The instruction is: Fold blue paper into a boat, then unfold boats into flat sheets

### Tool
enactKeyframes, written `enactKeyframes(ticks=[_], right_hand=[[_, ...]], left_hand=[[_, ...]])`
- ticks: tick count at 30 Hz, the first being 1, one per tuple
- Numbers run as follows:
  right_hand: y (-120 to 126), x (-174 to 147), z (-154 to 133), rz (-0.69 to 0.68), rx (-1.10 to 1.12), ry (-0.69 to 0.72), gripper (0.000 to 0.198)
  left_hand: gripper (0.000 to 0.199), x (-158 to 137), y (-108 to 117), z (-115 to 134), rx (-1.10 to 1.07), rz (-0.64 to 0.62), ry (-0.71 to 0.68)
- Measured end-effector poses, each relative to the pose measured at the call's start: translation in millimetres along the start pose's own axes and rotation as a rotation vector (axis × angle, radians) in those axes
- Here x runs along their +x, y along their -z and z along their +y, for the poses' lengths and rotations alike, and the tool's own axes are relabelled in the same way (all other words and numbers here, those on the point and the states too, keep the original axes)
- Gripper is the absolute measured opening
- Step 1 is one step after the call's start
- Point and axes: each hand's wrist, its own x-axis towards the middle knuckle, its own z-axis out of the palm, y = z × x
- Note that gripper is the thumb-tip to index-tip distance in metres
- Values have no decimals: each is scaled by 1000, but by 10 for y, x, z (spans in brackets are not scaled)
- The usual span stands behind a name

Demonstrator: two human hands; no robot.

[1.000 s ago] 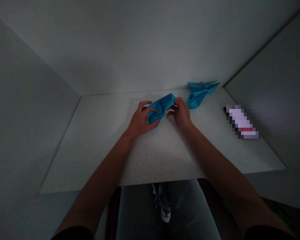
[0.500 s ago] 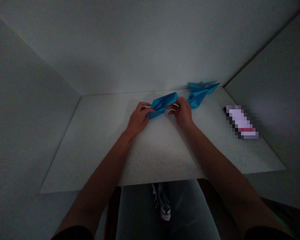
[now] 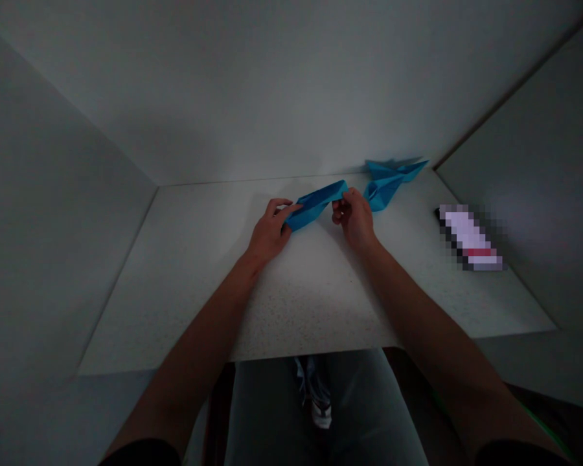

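A long piece of folded blue paper (image 3: 313,206) is held between my two hands, tilted up toward the right. My left hand (image 3: 271,228) grips its lower left end, with a finger laid over the upper edge and the thumb below. At the raised right end, my right hand (image 3: 354,217) pinches the paper between thumb and finger, the other fingers curled in. Just beyond my right hand lies a second blue paper piece, a pointed folded shape like a boat (image 3: 386,184), resting against the back wall.
The white speckled tabletop (image 3: 301,304) is walled in at the back, left and right. A pixelated phone-like object (image 3: 470,238) lies near the right wall. My legs (image 3: 272,414) are under the table's front edge.
The held paper has become narrower and smoother, its inner folds less visible. My right fingers have curled in from the paper's middle. My left hand has barely moved.
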Motion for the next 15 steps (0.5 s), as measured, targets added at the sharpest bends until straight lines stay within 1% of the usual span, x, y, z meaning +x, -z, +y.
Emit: enactKeyframes(ticks=[2,3,8,10,13,15], right_hand=[[2,2,-1,-7,2,14,66],[3,0,-2,-12,-7,18,66],[1,-30,-39,-53,-20,23,66],[-2,-40,-63,-72,8,25,66],[-14,-47,-84,-100,35,10,65],[-28,-49,-85,-122,30,-16,64]], left_hand=[[66,-2,-4,-6,5,5,12],[64,-4,-5,-11,11,0,14],[38,-17,-18,-33,91,-31,28],[40,-21,-26,-37,138,-32,37],[51,-22,-39,-42,174,-53,27],[54,-20,-46,-44,177,-67,5]])
